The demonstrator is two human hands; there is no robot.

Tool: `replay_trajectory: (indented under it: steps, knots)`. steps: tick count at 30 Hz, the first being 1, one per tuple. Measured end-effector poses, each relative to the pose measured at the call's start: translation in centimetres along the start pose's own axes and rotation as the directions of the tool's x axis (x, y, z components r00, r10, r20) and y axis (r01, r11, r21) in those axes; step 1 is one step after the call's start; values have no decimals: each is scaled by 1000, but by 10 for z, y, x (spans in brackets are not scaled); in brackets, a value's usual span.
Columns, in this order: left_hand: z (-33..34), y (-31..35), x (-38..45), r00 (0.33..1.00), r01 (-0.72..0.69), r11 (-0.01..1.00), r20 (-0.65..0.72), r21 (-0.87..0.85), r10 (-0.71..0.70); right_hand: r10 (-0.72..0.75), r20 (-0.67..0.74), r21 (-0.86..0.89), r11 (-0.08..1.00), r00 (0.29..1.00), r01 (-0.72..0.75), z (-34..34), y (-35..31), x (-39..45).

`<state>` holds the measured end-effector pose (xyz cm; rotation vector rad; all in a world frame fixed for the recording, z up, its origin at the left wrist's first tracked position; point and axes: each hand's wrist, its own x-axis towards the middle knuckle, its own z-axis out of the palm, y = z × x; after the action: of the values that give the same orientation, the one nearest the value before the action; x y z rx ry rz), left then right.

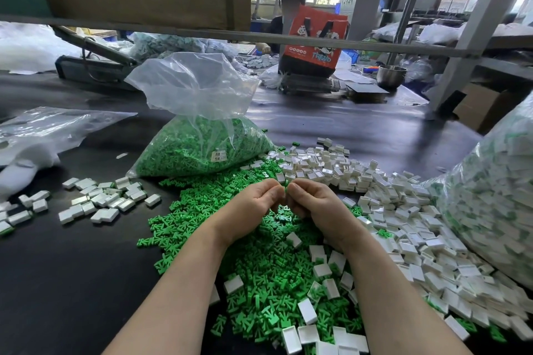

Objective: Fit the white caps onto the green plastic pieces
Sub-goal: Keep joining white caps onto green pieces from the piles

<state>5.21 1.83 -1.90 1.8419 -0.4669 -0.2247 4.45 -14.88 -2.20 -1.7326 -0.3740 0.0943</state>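
Observation:
My left hand point(253, 206) and my right hand point(314, 204) meet fingertip to fingertip above a loose pile of green plastic pieces point(268, 277). Both hands have their fingers curled in and pinched together. Only a sliver of a green piece point(286, 188) shows between the fingertips; whether a cap is on it is hidden. Loose white caps point(403, 228) lie heaped to the right and spill into the green pile. A small group of finished white pieces point(101, 200) lies at the left.
An open clear bag of green pieces point(202, 147) stands just behind the pile. A large full bag point(496, 204) fills the right edge. Crumpled plastic point(37, 135) lies at the left. Across the dark table point(72, 268) sits another person point(291, 0) behind a red box point(314, 40).

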Motion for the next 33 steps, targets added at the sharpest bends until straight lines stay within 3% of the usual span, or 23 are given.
replay_trajectory:
  steps: [5,10,15,24,33]
  knots:
    - [-6,1,1,993,-44,999,-111,21,46,-11,-52,6,1000,999,11,0,2,0]
    - [-3,5,1,972,-91,996,-215,12,91,77,-88,92,993,993,-69,2,0,1]
    - [6,7,5,930,-153,988,-332,35,156,159,-9,38,987,987,-158,7,-1,4]
    - [13,6,9,917,-160,986,-374,-37,135,131,21,212,968,991,-132,2,2,4]
    - [15,6,8,920,-156,986,-372,-52,126,118,49,196,973,992,-126,-2,5,4]
